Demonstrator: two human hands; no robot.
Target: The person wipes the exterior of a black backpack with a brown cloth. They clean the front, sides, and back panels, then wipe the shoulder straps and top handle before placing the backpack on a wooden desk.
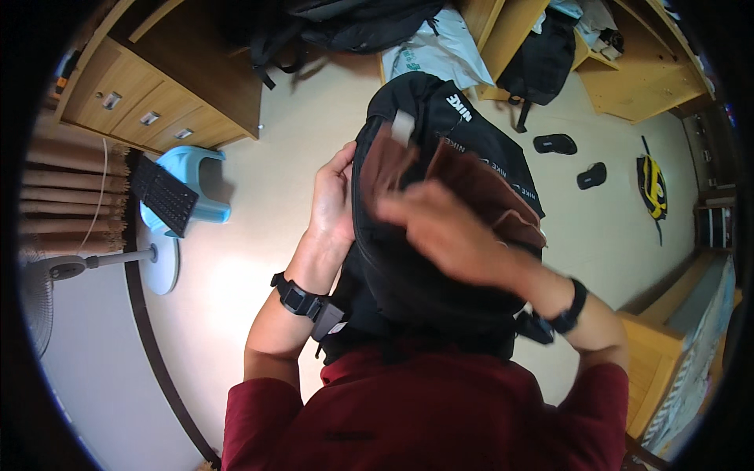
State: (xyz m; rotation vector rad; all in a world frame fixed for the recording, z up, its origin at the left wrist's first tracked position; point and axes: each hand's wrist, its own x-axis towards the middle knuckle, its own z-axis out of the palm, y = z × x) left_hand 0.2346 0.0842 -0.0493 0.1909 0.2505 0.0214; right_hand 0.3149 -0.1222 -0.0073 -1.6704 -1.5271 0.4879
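A black Nike backpack (389, 282) rests in front of my body with its main opening unzipped. My left hand (333, 197) grips the bag's left side at the zipped rim, its fingers partly hidden behind the fabric. Inside the opening lies brown cloth (471, 176), with another brown part (380, 159) along the left rim. A small whitish tab or tag (403, 126) shows above that left part. My right hand (447, 229) reaches over the opening, fingertips at the brown cloth near the left rim. Motion blurs these fingers, so their hold is unclear.
On the left, a black keyboard (165, 194) leans on a blue plastic stool (206, 203), near a standing fan (118, 259). Black slippers (555, 144) and a yellow-black bag (652, 187) lie on the floor at right. Wooden drawers (147, 106) stand at upper left.
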